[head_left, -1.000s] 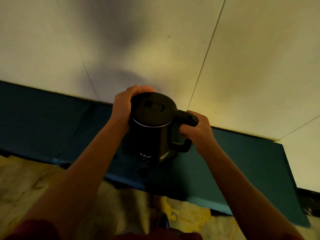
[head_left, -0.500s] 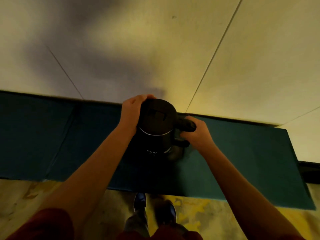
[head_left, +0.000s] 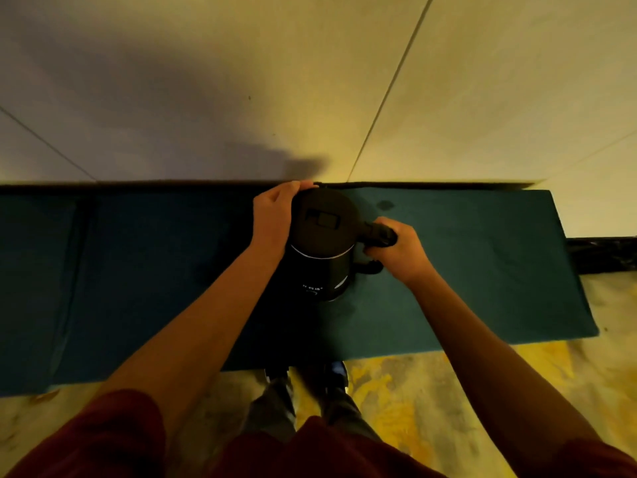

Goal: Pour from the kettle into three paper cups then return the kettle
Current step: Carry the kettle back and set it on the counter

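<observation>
Holding the black kettle (head_left: 320, 243) upright near the back edge of the desk (head_left: 482, 270), close against the wall (head_left: 310, 81): left hand (head_left: 272, 219) curling around the far left side of the body just under the lid, right hand (head_left: 401, 250) wrapping the handle (head_left: 377, 236) on the right. Judging whether the base is resting on the green surface or hanging just above it not possible from this angle. Seeing no paper cups anywhere, so not knowing how far the pouring is along. Doing this step well probably meaning keeping the kettle level, taking the weight through the handle, using the left palm only to steady, and watching for heat on the bare wall of the body. Showing a small white marking low on the front of the kettle, too small and dim to read. Noticing a small dark spot (head_left: 385, 203) on the desk just behind the handle, possibly a wet mark.
</observation>
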`<action>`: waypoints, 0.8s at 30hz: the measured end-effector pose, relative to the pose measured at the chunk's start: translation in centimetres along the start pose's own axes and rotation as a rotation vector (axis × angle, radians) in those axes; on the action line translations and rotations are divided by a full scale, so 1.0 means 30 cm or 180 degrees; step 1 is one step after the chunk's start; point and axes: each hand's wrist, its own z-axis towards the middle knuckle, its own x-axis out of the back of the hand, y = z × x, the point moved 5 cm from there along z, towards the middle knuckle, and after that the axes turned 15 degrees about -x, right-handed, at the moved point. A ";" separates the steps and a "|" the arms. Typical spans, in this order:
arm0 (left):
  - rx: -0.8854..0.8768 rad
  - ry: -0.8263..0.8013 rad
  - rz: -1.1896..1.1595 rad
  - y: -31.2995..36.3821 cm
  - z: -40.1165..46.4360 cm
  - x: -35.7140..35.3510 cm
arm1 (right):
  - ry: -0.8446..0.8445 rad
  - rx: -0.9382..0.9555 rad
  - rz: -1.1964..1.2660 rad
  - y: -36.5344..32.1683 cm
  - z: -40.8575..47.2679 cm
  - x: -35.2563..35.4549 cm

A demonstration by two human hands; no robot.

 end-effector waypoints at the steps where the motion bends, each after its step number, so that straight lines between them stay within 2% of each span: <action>1: -0.0001 -0.0038 0.0041 -0.016 0.002 -0.020 | -0.0003 -0.0050 -0.0019 0.026 0.009 0.009; 15: -0.0505 -0.0274 0.0854 0.028 -0.046 -0.096 | -0.0460 -0.0050 -0.0060 0.088 0.050 0.068; 22: -0.0681 0.0312 0.0830 0.014 -0.176 -0.043 | -0.0873 0.0196 -0.0282 0.048 0.008 0.062; 24: -0.0667 0.0317 0.0847 0.018 -0.173 -0.051 | -0.0914 0.0210 -0.0330 0.040 0.019 0.070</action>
